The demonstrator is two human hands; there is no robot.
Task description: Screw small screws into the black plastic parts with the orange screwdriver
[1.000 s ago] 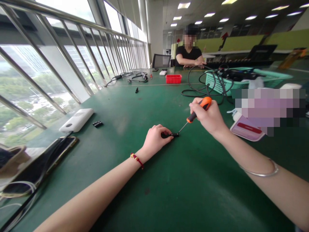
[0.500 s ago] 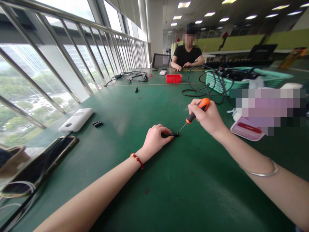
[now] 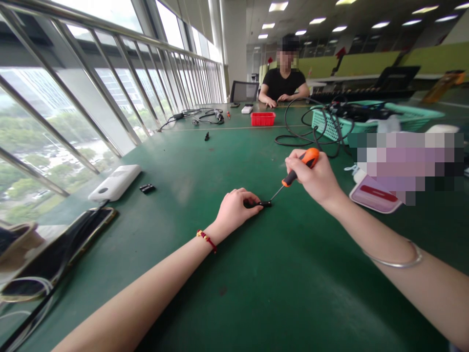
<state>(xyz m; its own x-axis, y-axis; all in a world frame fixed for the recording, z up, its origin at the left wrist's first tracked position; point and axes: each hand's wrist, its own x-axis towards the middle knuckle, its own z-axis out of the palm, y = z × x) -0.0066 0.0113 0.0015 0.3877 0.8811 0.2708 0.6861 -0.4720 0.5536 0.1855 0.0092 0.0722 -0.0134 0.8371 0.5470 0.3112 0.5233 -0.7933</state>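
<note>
My right hand (image 3: 315, 175) is closed round the handle of an orange and black screwdriver (image 3: 289, 179), held at a slant. The screwdriver's tip meets the right end of a small black part (image 3: 266, 204) on the green tabletop (image 3: 234, 274). With fingers and thumb closed on its left side, my left hand (image 3: 237, 208) pins that part against the table. My fingers hide much of it, and its exact kind is too small to make out.
To the left lie a small black piece (image 3: 147, 188), a white power bank (image 3: 115, 183) and a phone (image 3: 66, 249) with cables. Farther back are a red bin (image 3: 263, 119) and a teal basket (image 3: 322, 122) of cables. A person (image 3: 285, 83) sits at the far end.
</note>
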